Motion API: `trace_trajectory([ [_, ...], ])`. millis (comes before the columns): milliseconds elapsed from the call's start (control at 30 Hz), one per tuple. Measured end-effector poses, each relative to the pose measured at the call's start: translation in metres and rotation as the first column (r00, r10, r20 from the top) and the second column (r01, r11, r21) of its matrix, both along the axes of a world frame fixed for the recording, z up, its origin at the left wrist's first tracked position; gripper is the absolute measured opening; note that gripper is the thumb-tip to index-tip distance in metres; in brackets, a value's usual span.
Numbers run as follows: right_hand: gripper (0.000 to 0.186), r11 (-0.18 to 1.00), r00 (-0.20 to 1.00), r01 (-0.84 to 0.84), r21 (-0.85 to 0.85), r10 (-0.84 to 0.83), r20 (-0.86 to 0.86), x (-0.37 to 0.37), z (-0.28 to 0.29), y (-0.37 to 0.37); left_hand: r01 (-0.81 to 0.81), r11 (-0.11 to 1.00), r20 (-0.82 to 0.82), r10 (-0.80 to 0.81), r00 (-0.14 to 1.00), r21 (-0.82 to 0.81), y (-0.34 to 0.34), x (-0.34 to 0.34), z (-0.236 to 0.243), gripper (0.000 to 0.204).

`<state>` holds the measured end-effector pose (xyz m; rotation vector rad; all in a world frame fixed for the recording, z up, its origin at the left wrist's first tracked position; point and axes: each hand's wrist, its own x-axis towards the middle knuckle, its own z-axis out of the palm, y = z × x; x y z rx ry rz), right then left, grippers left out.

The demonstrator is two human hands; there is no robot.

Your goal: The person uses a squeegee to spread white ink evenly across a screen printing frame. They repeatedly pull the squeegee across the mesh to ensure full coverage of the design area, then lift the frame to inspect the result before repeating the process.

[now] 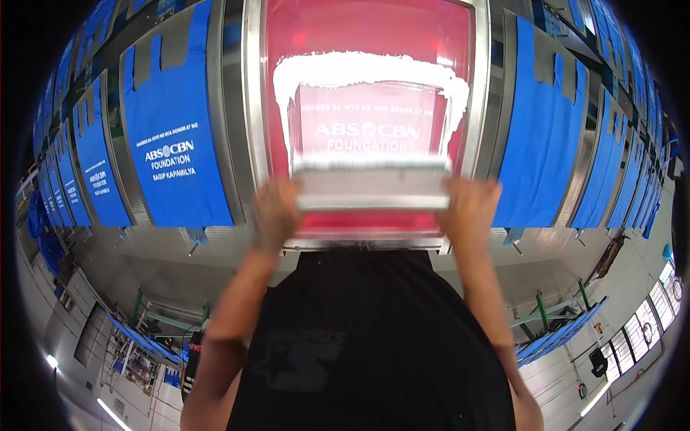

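A wide screen-printing squeegee lies across the lower part of a red printing screen, blurred by motion. My left hand is closed round its left end and my right hand round its right end. White ink forms a thick arch on the mesh beyond the squeegee, with more along the blade's far edge. Inside the arch, white lettering shows through the pinkish mesh. The screen's metal frame runs along both sides of my hands.
Left of the screen, a blue bag panel with white print lies on a metal board; a plain blue panel lies to the right. Further rows of blue panels stretch out on both sides. Metal clamps stick out from the boards' near edges.
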<state>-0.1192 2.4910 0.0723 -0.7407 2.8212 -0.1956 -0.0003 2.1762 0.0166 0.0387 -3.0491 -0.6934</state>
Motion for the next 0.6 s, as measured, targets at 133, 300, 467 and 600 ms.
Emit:
trace_trajectory([
  [133, 0.039, 0.996, 1.0, -0.007, -0.094, 0.009, 0.021, 0.055, -0.026, 0.016, -0.063, 0.994, 0.016, 0.062, 0.998, 0.087, 0.031, 0.062, 0.0, 0.028],
  [300, 0.027, 1.0, 0.991, -0.007, -0.024, 0.004, -0.137, -0.056, -0.055, -0.011, -0.043, 0.999, -0.075, 0.044, 0.996, 0.01, -0.018, -0.058, -0.054, 0.033],
  [467, 0.04, 0.971, 0.98, 0.042, 0.234, -0.085, 0.178, -0.172, -0.032, -0.055, 0.043, 0.994, 0.001, -0.043, 0.999, 0.101, -0.052, -0.178, -0.029, 0.033],
  [600, 0.039, 0.986, 0.973, 0.042, 0.161, -0.077, 0.218, -0.2, 0.004, -0.064, 0.043, 0.998, 0.287, -0.054, 0.956, 0.045, -0.06, -0.217, 0.022, 0.052],
])
